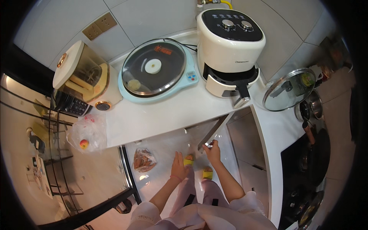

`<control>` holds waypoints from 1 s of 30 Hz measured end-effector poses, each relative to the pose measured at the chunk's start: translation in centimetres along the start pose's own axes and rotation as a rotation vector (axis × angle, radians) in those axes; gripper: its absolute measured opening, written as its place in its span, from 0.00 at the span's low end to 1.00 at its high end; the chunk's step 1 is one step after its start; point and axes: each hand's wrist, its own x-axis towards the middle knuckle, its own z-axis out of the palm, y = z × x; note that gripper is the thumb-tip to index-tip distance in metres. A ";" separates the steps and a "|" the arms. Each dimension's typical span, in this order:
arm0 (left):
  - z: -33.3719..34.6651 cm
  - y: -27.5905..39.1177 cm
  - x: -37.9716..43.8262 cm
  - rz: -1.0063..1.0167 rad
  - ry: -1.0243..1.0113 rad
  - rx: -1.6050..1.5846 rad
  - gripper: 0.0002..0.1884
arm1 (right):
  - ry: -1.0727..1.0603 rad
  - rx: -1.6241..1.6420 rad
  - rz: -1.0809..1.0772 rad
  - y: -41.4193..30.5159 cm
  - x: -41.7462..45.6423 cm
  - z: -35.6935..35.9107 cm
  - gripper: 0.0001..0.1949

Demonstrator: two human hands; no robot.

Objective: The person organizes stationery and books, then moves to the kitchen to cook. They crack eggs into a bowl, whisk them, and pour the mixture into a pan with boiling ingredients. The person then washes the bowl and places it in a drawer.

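Note:
My right hand grips the free edge of a cabinet door, which stands swung out below the white counter. My left hand is held out over the floor with its fingers stretched and nothing in it. A clear plastic bag of brown, elongated food items lies on the floor to the left of that hand. Above the door, on the counter, stands a cream air fryer. Its basket drawer is pulled partway out, handle towards me. The cabinet's inside is mostly hidden.
A light-blue electric pan with a glass lid and a food processor-like appliance occupy the counter. A plastic bag with an apple lies at its left end. At right are a glass lid and a black hob.

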 end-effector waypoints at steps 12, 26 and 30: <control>-5.7 -2.9 3.5 0.109 -0.138 -0.035 0.43 | -0.177 0.447 0.130 -0.4 8.1 9.0 0.35; -4.4 12.6 2.0 0.705 -0.988 0.260 0.30 | 0.083 0.410 0.177 5.3 -10.8 -7.6 0.24; 4.1 17.0 -1.9 0.982 -1.081 0.426 0.24 | 0.550 0.638 0.340 15.5 -27.3 -12.3 0.21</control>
